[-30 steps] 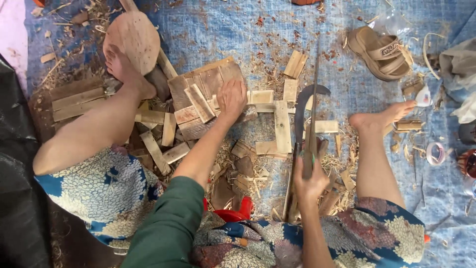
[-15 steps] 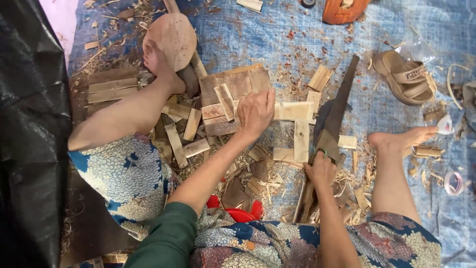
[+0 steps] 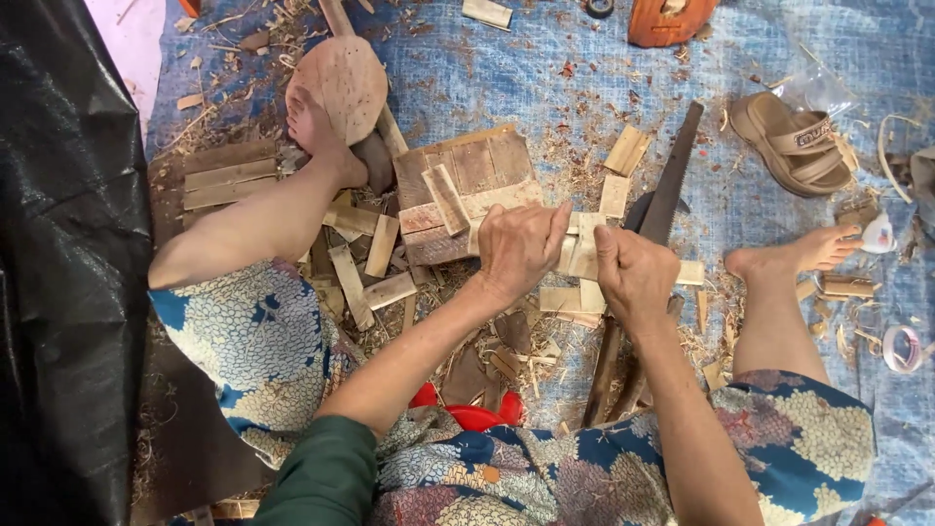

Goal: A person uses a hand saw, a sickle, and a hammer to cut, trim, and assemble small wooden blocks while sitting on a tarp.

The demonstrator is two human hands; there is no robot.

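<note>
I sit on a blue tarp [image 3: 545, 68] with my legs spread. My left hand [image 3: 518, 249] and my right hand [image 3: 635, 275] meet in front of me, both closed on a pale wooden slat [image 3: 584, 255]. A long dark blade [image 3: 670, 190] lies on the tarp and runs under my right hand, its handle end [image 3: 602, 375] pointing toward my lap. Whether my right fingers also touch the blade is hidden. Just beyond my left hand sits a pile of short wooden boards [image 3: 467, 180].
My left foot [image 3: 317, 131] rests by a round wooden disc [image 3: 343, 83]; my right foot [image 3: 794, 255] is at the right. More slats [image 3: 229, 175], shavings, a tan sandal [image 3: 794, 141], a tape roll [image 3: 901, 349] and black plastic sheeting [image 3: 68, 253] surround me.
My left hand came back from the board pile with a slat. My right hand left the blade's handle and moved up to the slat. The view shifted right.
</note>
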